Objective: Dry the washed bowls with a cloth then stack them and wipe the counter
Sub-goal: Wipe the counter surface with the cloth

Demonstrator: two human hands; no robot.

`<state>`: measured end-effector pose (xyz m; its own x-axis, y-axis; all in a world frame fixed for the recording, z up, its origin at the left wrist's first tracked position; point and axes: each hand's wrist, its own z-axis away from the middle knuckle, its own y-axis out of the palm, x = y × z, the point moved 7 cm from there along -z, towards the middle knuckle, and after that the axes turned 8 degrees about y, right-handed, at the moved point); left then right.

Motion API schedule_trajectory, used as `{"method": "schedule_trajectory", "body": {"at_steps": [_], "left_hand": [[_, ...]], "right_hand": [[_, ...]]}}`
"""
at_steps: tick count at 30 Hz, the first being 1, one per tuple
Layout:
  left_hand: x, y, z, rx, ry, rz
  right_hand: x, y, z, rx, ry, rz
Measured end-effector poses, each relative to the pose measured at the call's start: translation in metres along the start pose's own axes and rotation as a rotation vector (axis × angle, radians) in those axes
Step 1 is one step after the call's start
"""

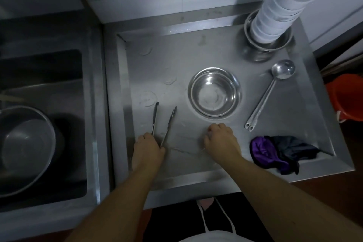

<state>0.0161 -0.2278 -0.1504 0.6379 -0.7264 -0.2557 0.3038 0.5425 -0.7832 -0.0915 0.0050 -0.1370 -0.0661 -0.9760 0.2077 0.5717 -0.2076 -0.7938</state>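
Observation:
A steel bowl (214, 92) sits upright in the middle of the steel counter (172, 59). At the back right, a tall stack of white bowls (279, 12) stands inside nested steel bowls (269, 43). A crumpled purple and black cloth (279, 153) lies at the counter's front right. My left hand (148, 148) grips metal tongs (164, 122) at their hinge end, with the tips pointing away over the counter. My right hand (221, 139) rests on the counter just in front of the steel bowl, fingers curled; whether it holds anything is hidden.
A steel ladle (269, 92) lies right of the bowl. Water marks dot the counter's left part. A sink (39, 76) on the left holds a large steel pot (25, 149). An orange bucket (347, 96) stands on the floor at the right. The tiled wall runs behind.

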Motion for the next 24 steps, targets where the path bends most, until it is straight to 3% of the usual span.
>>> {"method": "schedule_trajectory", "body": {"at_steps": [9,14,24], "left_hand": [[-0.151,0.006,-0.009,0.044,0.233,0.018],[-0.240,0.032,-0.012,0.092,0.364,-0.011],[-0.351,0.081,-0.022,0.113,0.441,-0.131]], "right_hand": [[-0.091,-0.036,-0.012,-0.023,0.085,-0.017],[-0.154,-0.069,-0.020,-0.127,0.195,-0.081],[-0.250,-0.098,-0.041,-0.125,0.277,-0.147]]}}
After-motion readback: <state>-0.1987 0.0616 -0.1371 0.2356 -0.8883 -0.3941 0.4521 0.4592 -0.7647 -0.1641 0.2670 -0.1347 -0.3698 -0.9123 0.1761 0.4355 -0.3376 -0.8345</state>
